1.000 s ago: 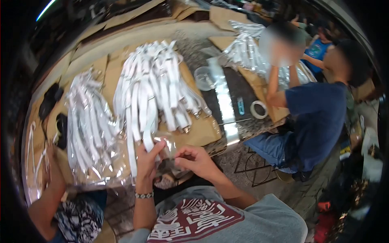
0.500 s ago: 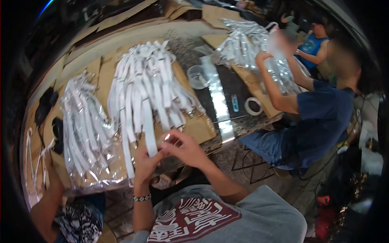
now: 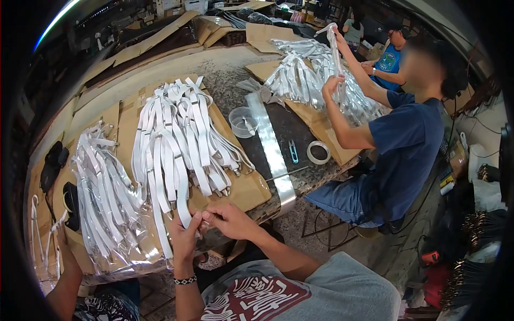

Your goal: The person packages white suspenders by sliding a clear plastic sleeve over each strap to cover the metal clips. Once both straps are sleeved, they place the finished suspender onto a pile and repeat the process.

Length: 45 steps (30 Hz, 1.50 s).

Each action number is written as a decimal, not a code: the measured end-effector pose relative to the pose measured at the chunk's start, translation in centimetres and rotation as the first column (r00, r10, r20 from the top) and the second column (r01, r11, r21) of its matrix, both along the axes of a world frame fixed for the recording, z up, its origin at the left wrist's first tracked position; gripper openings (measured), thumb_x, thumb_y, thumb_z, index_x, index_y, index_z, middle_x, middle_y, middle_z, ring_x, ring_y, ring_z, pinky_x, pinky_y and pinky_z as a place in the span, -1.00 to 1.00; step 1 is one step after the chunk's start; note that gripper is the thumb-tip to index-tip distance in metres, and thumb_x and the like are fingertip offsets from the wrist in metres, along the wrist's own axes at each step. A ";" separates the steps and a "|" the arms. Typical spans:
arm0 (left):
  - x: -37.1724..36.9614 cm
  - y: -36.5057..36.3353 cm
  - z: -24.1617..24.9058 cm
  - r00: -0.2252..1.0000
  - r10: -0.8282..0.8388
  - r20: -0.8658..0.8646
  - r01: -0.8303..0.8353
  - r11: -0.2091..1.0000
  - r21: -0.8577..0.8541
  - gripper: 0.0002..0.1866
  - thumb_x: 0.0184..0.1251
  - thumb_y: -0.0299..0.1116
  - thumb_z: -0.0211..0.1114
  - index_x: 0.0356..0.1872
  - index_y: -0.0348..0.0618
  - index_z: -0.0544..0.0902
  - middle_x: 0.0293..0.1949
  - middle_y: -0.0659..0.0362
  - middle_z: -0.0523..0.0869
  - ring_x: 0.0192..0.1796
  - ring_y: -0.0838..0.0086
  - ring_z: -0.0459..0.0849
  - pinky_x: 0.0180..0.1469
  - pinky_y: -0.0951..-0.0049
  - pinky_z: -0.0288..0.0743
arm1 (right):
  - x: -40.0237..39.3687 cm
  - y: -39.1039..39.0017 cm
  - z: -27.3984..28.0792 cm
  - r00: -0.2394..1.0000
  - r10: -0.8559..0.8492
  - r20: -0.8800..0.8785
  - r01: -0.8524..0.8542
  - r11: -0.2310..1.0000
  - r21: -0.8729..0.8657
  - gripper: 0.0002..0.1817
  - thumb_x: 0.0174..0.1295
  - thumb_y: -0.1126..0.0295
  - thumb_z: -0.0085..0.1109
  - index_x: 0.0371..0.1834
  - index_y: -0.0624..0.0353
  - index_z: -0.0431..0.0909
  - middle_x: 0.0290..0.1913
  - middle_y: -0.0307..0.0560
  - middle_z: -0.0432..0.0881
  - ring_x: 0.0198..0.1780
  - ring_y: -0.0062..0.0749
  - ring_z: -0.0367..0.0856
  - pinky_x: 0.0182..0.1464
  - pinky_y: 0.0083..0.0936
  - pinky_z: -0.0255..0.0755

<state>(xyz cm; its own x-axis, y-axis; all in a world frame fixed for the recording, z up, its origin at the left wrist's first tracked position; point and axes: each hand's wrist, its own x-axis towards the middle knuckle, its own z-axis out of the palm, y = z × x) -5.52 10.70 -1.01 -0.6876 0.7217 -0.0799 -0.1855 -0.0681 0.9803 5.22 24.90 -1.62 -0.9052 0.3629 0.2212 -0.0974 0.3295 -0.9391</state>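
Observation:
My left hand (image 3: 183, 235) is closed, gripping the end of a white lanyard (image 3: 182, 195) between thumb and fingers. The strap runs from there up onto a thick pile of white lanyards (image 3: 174, 128) with small metal clips. My right hand (image 3: 231, 220) is pinched closed against the left fingertips, beside the strap end. What sits between its fingers is too small and covered to make out. Both hands are just past the front edge of the cardboard (image 3: 254, 192) under the pile.
Plastic-wrapped lanyards (image 3: 101, 187) lie left, near another person's arm (image 3: 67, 267). To the right are a clear tub (image 3: 242, 122), blue thread snips (image 3: 293, 152) and a tape roll (image 3: 318, 153). A co-worker (image 3: 407, 134) holds up a wrapped lanyard (image 3: 334, 53) beside more wrapped ones.
My right fingers, earlier curled in an open ring, have closed up against my left fingertips. The co-worker at right has raised a wrapped lanyard. The camera view has tilted up.

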 end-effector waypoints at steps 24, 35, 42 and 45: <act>0.4 -0.1 0.3 0.998 0.069 -0.012 -0.070 0.991 -0.111 -0.70 0.53 -0.16 0.30 -0.25 -0.23 0.66 -0.59 0.23 0.65 -0.68 0.68 0.46 -0.65 0.64 0.24 | 0.5 -0.9 0.5 0.987 -0.048 0.156 0.086 0.964 -0.251 -0.72 0.50 0.30 0.17 -0.30 0.31 0.50 -0.49 -0.23 0.43 -0.39 -0.61 0.33 -0.34 -0.50 0.28; 0.2 -3.9 2.4 0.923 0.090 0.374 -0.140 0.984 0.110 -0.58 0.38 -0.34 0.16 0.13 -0.46 0.59 -0.43 0.02 0.68 -0.56 0.45 0.63 -0.46 0.45 0.56 | 1.7 -0.5 1.4 0.998 -0.052 0.046 0.067 0.881 -0.469 -0.66 0.55 0.16 0.13 -0.31 0.21 0.53 -0.47 -0.39 0.46 -0.41 -0.73 0.38 -0.32 -0.64 0.31; -2.2 -5.8 4.6 0.943 -0.011 0.333 -0.036 0.990 0.136 -0.37 0.34 -0.59 0.21 0.43 -0.52 0.27 0.02 -0.31 0.71 0.07 -0.10 0.77 0.14 0.10 0.72 | 2.2 -1.2 1.4 0.988 -0.111 0.103 0.148 0.854 -0.499 -0.61 0.53 0.13 0.16 -0.40 0.18 0.55 -0.54 -0.40 0.49 -0.47 -0.77 0.37 -0.41 -0.67 0.26; -1.9 -4.3 5.5 0.958 -0.036 0.283 -0.031 0.973 0.230 -0.47 0.49 -0.47 0.19 0.41 -0.45 0.37 0.02 -0.16 0.72 0.08 0.00 0.76 0.29 -0.02 0.56 | 2.6 -2.1 1.9 0.992 -0.077 0.103 0.117 0.871 -0.477 -0.63 0.52 0.15 0.19 -0.37 0.22 0.58 -0.53 -0.37 0.51 -0.47 -0.76 0.41 -0.42 -0.67 0.27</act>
<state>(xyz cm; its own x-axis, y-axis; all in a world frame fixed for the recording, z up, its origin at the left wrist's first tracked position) -7.42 6.44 4.49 -0.6589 0.7451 -0.1031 -0.4537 -0.2844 0.8446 7.81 22.82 0.26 -0.8670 0.4928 -0.0739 -0.0078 -0.1617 -0.9868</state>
